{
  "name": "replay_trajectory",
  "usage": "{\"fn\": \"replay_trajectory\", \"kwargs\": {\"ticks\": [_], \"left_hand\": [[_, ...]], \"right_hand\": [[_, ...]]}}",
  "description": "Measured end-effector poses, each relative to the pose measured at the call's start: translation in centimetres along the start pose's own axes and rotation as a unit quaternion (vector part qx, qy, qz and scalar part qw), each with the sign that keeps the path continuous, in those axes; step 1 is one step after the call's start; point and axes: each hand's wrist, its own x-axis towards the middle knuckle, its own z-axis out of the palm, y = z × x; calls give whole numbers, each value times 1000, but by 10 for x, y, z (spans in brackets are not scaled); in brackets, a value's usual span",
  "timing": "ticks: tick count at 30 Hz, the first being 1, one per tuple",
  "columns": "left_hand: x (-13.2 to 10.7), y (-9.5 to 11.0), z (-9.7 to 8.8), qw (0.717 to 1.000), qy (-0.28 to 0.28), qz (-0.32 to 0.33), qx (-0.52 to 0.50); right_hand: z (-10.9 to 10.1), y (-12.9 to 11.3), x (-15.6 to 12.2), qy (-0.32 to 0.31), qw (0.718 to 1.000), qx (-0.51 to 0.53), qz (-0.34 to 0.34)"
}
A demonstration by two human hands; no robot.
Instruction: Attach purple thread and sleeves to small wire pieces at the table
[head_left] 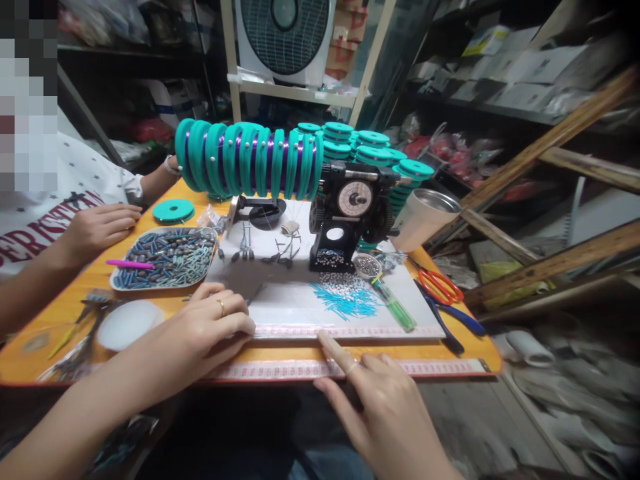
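My left hand (207,327) lies flat, fingers apart, on the near left corner of a white board (300,303), a ring on one finger. My right hand (383,400) hovers at the table's front edge, its index finger stretched out to touch the measuring tape (440,365) strip there; it holds nothing. On the board lie a pile of blue tubes and silver beads (345,293). Behind it stands a black winding machine (350,213) with a row of teal spools (245,160) wound with purple wire.
Another person sits at the left, a hand (97,230) resting beside a tray of dark beads (163,259) with a pink stick. A green screwdriver (397,308), red scissors (440,283), blue pliers (463,319), a metal cup (425,217) and stacked teal spools (380,153) stand right.
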Motion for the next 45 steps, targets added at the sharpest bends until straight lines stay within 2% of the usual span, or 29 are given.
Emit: {"fn": "replay_trajectory", "kwargs": {"ticks": [6, 11, 18, 24, 28, 32, 36, 40, 45], "left_hand": [[1, -3, 0, 1000, -1, 7, 4], [1, -3, 0, 1000, -13, -7, -6], [0, -2, -1, 1000, -3, -13, -13], [2, -2, -1, 1000, -3, -2, -10], [1, 2, 0, 999, 0, -24, -25], [-2, 11, 5, 996, 60, -47, -40], [-9, 31, 16, 985, 136, -91, -48], [-18, 53, 29, 965, 199, -143, -93], [-25, 67, 38, 943, 252, -145, -163]], "right_hand": [[0, -4, 4, 32, 999, -11, 1], [-1, -5, 4, 24, 1000, -5, 9], [-1, -5, 3, 30, 999, -7, 11], [1, -3, 1, 13, 1000, -3, 7], [3, 1, -2, 5, 1000, -4, 3], [6, -9, -2, 54, 998, 36, 9], [11, -38, 1, 135, 982, 132, -1], [20, -61, 11, 139, 975, 176, 5], [34, -64, 24, 179, 960, 214, -22]]}}
